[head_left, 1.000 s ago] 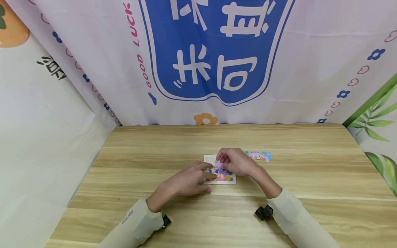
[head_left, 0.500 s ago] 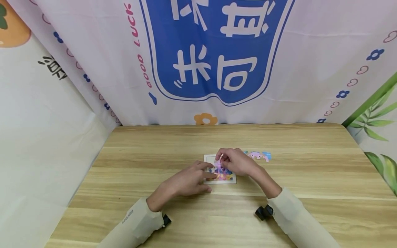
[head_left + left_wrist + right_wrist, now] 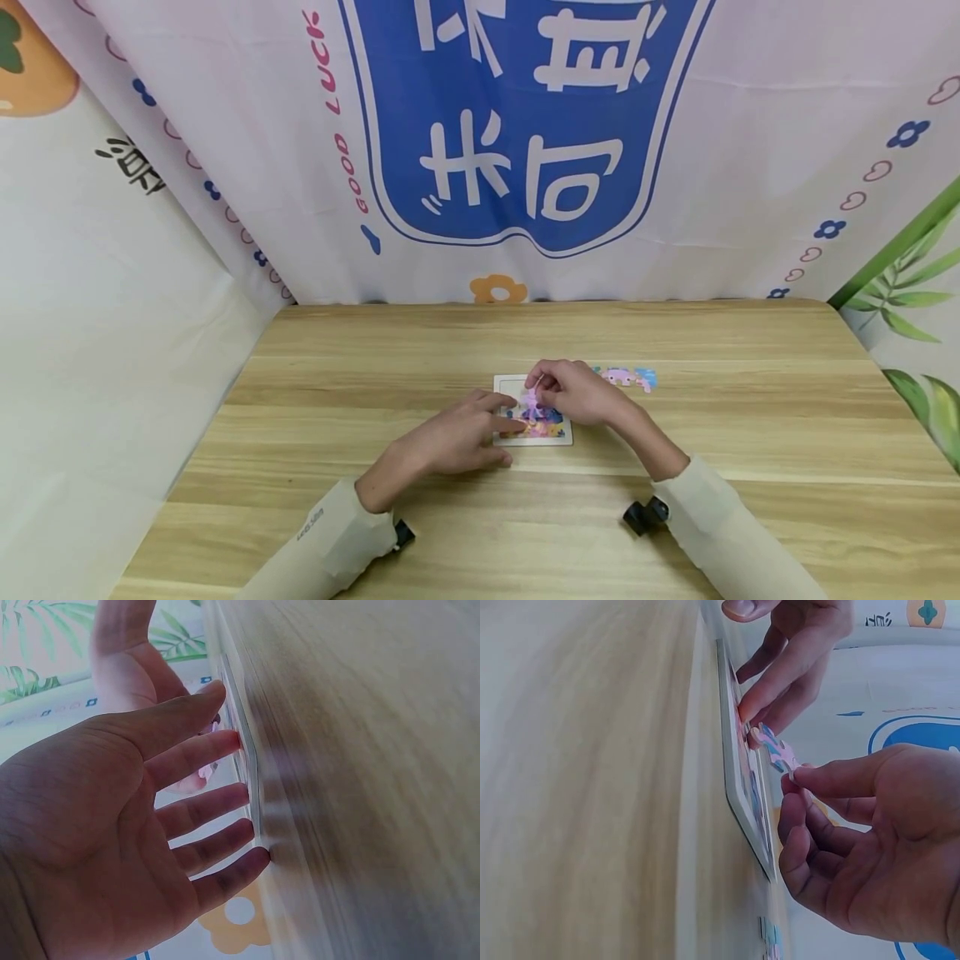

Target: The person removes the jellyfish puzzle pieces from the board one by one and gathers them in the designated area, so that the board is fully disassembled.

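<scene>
A small jigsaw puzzle in a white-edged tray (image 3: 551,442) lies on the wooden table, its lower part filled with colourful picture pieces. My left hand (image 3: 463,432) reaches over its left side with spread, nearly straight fingers, fingertips resting on the puzzle and its edge. Between thumb and index finger, my right hand (image 3: 576,395) pinches a pink and blue puzzle piece (image 3: 778,751). That piece is tilted over the tray, its lower end near the left fingertips. In the right wrist view, the other right fingers curl below the pinch.
Several loose puzzle pieces (image 3: 622,377) in pink and blue lie just beyond the right hand, to the right of the tray. Behind the table's back edge hangs a printed curtain (image 3: 420,267). The wooden tabletop (image 3: 360,350) extends around the tray.
The right hand has shifted very slightly to the right, still pinching the puzzle piece over the tray. The left hand has stayed in place.
</scene>
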Demonstrator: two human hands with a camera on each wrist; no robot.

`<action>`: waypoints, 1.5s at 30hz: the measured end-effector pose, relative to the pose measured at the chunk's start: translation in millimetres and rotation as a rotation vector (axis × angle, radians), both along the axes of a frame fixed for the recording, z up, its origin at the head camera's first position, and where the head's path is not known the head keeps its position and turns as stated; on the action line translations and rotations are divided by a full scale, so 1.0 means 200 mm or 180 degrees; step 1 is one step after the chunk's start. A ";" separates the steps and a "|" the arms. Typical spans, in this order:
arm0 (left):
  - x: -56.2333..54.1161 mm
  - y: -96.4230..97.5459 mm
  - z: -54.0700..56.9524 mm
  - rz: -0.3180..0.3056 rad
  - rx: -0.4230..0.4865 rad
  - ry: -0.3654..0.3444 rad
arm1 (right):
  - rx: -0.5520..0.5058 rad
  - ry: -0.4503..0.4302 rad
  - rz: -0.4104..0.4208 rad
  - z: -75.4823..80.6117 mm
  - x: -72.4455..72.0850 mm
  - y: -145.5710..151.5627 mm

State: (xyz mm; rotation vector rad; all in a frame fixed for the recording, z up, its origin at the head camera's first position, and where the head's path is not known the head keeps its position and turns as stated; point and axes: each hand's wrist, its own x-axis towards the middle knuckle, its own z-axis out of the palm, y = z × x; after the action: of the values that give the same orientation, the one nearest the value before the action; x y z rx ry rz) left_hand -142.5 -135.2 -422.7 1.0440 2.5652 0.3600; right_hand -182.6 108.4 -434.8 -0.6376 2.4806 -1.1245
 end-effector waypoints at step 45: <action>0.01 0.00 0.00 0.0092 0.0000 -0.0017 | 0.0083 0.0164 -0.0272 0.01 0.05 0.40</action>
State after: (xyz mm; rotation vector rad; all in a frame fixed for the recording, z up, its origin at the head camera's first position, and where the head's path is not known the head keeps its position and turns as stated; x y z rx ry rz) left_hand -140.0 -135.6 -423.3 1.0055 2.5777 0.3698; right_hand -172.9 187.9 -432.7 -0.5648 2.5840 -1.1175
